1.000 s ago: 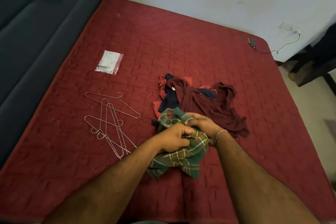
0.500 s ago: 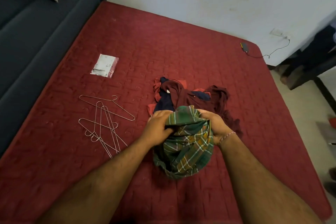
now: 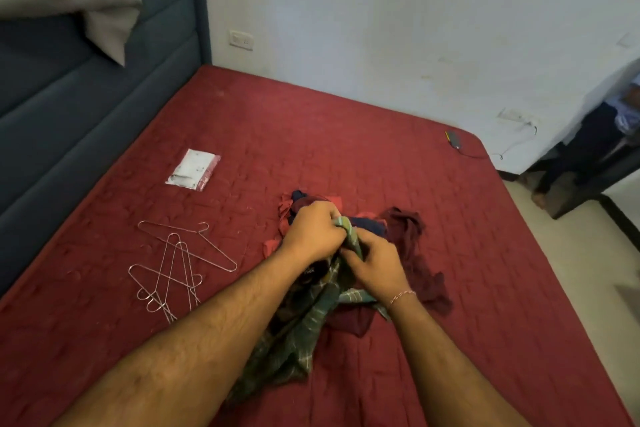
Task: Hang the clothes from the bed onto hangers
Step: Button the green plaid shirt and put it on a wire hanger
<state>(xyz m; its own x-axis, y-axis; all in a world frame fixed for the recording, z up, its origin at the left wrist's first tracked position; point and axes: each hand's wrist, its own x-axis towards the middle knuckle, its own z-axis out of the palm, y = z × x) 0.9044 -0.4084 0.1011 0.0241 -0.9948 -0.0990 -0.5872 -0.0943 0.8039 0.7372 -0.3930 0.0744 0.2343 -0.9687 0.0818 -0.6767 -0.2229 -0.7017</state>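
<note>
Both hands have lifted the green plaid shirt (image 3: 304,329) up off the pile since half a second ago, and it now hangs stretched out below them instead of sitting bunched between them.

From the head camera, the only view: the left hand (image 3: 313,234) and right hand (image 3: 375,265) are close together, each with fingers curled round the shirt's top edge — seemingly hunting for the collar or a shoulder. The shirt trails down toward the near edge of the red bed (image 3: 346,135). Just behind and to the right of the shirt lies the rest of the clothes pile (image 3: 412,246), maroon, red and navy pieces tangled together. Well to the left of the pile, the wire hangers (image 3: 176,267) lie in a loose heap, all bare. Beyond them sits a small plastic packet (image 3: 193,169).

Nothing is hung yet — this looks like the first garment, with several still to go.
</note>
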